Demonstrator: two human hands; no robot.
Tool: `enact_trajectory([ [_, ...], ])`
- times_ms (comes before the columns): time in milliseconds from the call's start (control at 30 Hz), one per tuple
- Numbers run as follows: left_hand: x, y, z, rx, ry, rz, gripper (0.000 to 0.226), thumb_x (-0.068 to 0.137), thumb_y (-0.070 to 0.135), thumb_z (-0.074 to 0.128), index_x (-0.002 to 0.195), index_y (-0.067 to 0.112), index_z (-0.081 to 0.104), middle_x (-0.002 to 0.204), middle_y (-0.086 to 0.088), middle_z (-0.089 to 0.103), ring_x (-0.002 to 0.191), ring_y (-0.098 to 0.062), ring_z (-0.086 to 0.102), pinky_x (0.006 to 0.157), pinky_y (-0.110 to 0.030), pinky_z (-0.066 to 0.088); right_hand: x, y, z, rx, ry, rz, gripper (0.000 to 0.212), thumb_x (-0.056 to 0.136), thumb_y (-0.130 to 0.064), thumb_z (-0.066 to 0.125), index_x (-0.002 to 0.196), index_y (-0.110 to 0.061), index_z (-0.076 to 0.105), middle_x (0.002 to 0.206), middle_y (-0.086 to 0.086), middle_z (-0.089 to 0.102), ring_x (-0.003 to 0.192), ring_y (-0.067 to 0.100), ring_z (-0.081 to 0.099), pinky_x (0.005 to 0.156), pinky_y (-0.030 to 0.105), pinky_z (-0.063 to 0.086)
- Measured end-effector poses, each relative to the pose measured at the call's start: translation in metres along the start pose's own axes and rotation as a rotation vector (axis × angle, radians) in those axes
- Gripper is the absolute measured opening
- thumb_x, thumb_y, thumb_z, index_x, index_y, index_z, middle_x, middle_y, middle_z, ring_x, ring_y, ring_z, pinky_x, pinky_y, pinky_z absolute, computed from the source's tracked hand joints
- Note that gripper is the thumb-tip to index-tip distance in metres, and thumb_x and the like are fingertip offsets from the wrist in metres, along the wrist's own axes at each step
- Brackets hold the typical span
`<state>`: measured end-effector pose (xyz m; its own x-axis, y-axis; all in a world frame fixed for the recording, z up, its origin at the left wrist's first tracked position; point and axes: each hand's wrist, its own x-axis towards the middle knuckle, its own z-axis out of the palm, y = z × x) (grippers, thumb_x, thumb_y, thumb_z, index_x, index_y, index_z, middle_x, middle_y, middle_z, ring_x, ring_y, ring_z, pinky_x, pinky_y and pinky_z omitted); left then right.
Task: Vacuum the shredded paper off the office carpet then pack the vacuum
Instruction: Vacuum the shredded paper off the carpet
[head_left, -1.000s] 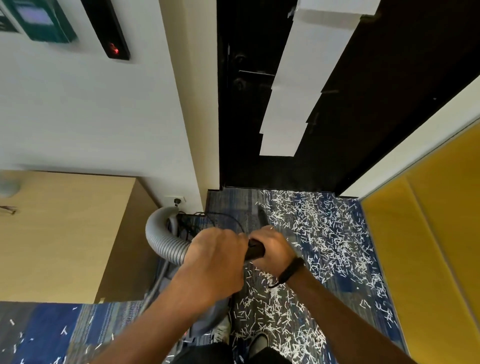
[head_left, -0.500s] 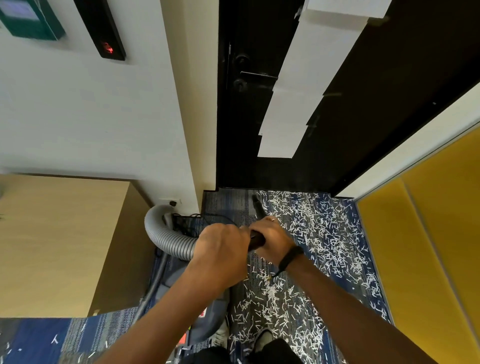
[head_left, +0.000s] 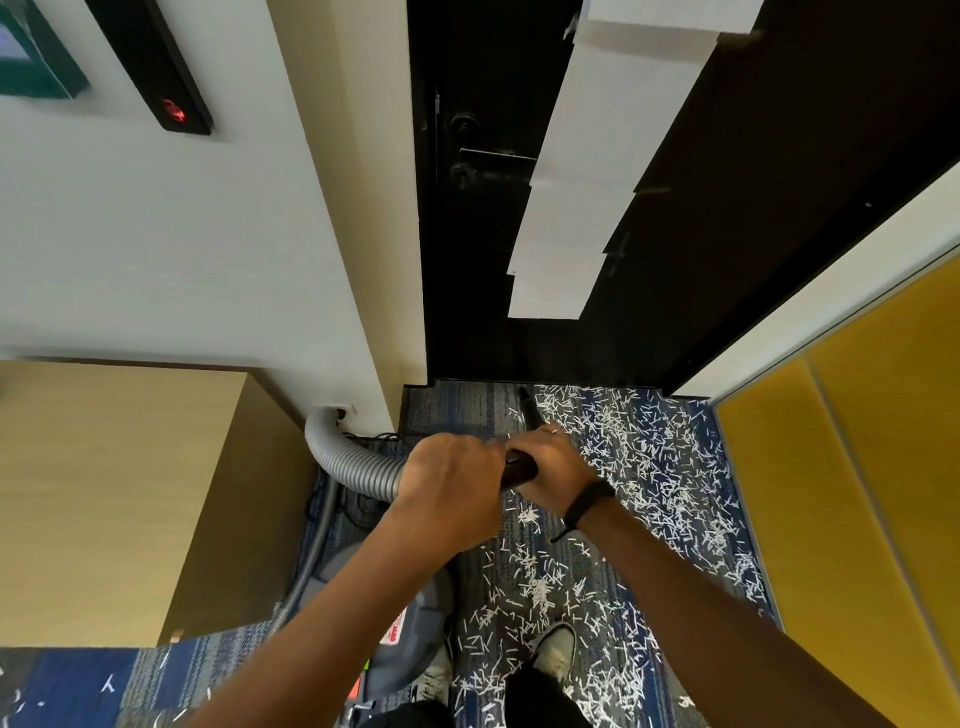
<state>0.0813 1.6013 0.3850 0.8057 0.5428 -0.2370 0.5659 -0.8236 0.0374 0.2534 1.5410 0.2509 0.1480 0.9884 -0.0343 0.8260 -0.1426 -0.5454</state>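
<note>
Both hands grip the black vacuum wand (head_left: 519, 465): left hand (head_left: 452, 478) beside the grey hose (head_left: 345, 457), right hand (head_left: 550, 462) ahead. Shredded paper (head_left: 649, 467) litters the carpet (head_left: 457, 410) by the door.

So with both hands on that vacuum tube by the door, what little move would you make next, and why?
Probably sweep the nozzle a little to the right. Both the left hand and right hand grip the wand, and its tip sits at the edge of a bare strip of carpet by the black door, while the shredded paper lies thick just to its right.
</note>
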Motion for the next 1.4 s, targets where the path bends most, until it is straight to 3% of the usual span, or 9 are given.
enact_trajectory([
  [133, -0.006, 0.002, -0.012, -0.003, -0.032, -0.002, 0.039, 0.096, 0.038, 0.06, 0.132, 0.023, 0.056, 0.107, 0.001, 0.07, 0.093, -0.022, 0.068, 0.08, -0.034, 0.056, -0.008, -0.013, -0.007, 0.05, 0.02, -0.04, 0.026, 0.084, -0.006, 0.058, 0.072, -0.028, 0.052, 0.069, -0.009, 0.057, 0.064, 0.008, 0.049, 0.081, 0.032, 0.045],
  [233, -0.018, 0.0, -0.028, 0.007, -0.039, 0.007, 0.038, 0.097, 0.042, 0.058, 0.131, 0.025, 0.055, 0.107, 0.001, 0.069, 0.095, -0.021, 0.068, 0.083, -0.034, 0.056, -0.013, -0.02, -0.009, 0.083, 0.012, -0.057, 0.023, 0.084, -0.003, 0.064, 0.075, -0.023, 0.058, 0.071, -0.007, 0.06, 0.064, 0.003, 0.052, 0.07, 0.022, 0.048],
  [367, -0.031, 0.006, -0.046, 0.027, -0.019, 0.037, 0.034, 0.096, 0.044, 0.057, 0.127, 0.028, 0.056, 0.109, 0.003, 0.069, 0.096, -0.02, 0.068, 0.072, -0.03, 0.043, -0.025, -0.025, -0.014, 0.11, 0.03, -0.067, 0.021, 0.08, -0.004, 0.067, 0.075, -0.023, 0.06, 0.069, -0.007, 0.06, 0.061, 0.004, 0.052, 0.057, 0.022, 0.047],
  [600, -0.041, 0.019, -0.052, -0.044, -0.029, 0.075, 0.036, 0.097, 0.046, 0.058, 0.129, 0.03, 0.057, 0.109, 0.004, 0.069, 0.098, -0.018, 0.067, 0.075, -0.028, 0.047, -0.05, -0.02, -0.018, 0.105, 0.067, -0.062, 0.018, 0.076, -0.001, 0.071, 0.073, -0.016, 0.061, 0.067, -0.005, 0.06, 0.059, 0.008, 0.053, 0.055, 0.021, 0.043],
  [733, -0.046, 0.022, -0.053, -0.068, -0.022, 0.098, 0.038, 0.097, 0.048, 0.058, 0.131, 0.031, 0.055, 0.111, 0.005, 0.068, 0.1, -0.017, 0.066, 0.078, -0.028, 0.048, -0.061, -0.02, -0.018, 0.073, 0.099, -0.08, 0.017, 0.073, -0.002, 0.072, 0.074, -0.015, 0.062, 0.067, -0.004, 0.061, 0.058, 0.009, 0.053, 0.053, 0.03, 0.05],
  [900, -0.054, 0.026, -0.055, -0.049, -0.018, 0.106, 0.038, 0.098, 0.048, 0.058, 0.131, 0.03, 0.055, 0.113, 0.005, 0.067, 0.103, -0.017, 0.066, 0.081, -0.028, 0.049, -0.067, -0.026, -0.014, 0.102, 0.129, -0.126, 0.017, 0.073, -0.002, 0.072, 0.074, -0.015, 0.062, 0.065, -0.005, 0.06, 0.058, 0.003, 0.047, 0.056, 0.013, 0.037],
  [1067, -0.056, 0.025, -0.058, -0.032, -0.048, 0.086, 0.039, 0.098, 0.05, 0.056, 0.133, 0.032, 0.054, 0.113, 0.007, 0.068, 0.102, -0.015, 0.067, 0.085, -0.027, 0.054, -0.061, -0.031, -0.014, 0.163, 0.13, -0.147, 0.01, 0.073, -0.006, 0.065, 0.072, -0.014, 0.06, 0.065, -0.002, 0.06, 0.057, 0.011, 0.051, 0.054, 0.026, 0.042],
  [1200, -0.057, 0.028, -0.059, -0.023, -0.046, 0.075, 0.037, 0.098, 0.05, 0.056, 0.13, 0.031, 0.056, 0.107, 0.008, 0.068, 0.095, -0.013, 0.066, 0.076, -0.023, 0.047, -0.062, -0.028, -0.016, 0.166, 0.109, -0.131, 0.016, 0.071, -0.004, 0.067, 0.073, -0.018, 0.058, 0.066, -0.003, 0.058, 0.059, 0.007, 0.045, 0.057, 0.023, 0.037],
  [1400, -0.052, 0.045, -0.059, 0.013, -0.001, 0.073, 0.037, 0.101, 0.047, 0.055, 0.133, 0.029, 0.054, 0.113, 0.006, 0.069, 0.102, -0.016, 0.067, 0.075, -0.024, 0.04, -0.064, -0.017, -0.028, 0.137, 0.051, -0.124, 0.013, 0.07, -0.005, 0.064, 0.077, -0.016, 0.061, 0.07, -0.003, 0.06, 0.063, 0.009, 0.048, 0.06, 0.016, 0.037],
])
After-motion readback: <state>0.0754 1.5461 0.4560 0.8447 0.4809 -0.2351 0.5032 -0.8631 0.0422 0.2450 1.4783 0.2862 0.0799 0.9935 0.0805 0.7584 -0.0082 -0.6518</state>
